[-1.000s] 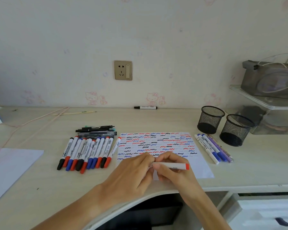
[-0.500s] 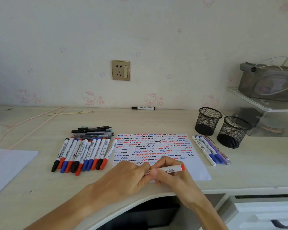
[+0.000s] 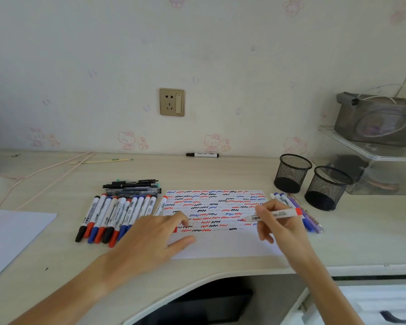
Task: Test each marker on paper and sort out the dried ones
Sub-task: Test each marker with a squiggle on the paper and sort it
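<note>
Paper — red, blue, black squiggles

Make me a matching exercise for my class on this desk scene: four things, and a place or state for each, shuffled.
Things:
1. red marker
2. left hand
3. black marker
4. mesh cups

Places or states:
A. alone by the wall
B. flat on the paper's left edge
C. empty, right of the paper
D. uncapped, in the right hand

Pairs: 1-D, 2-B, 3-A, 4-C
</note>
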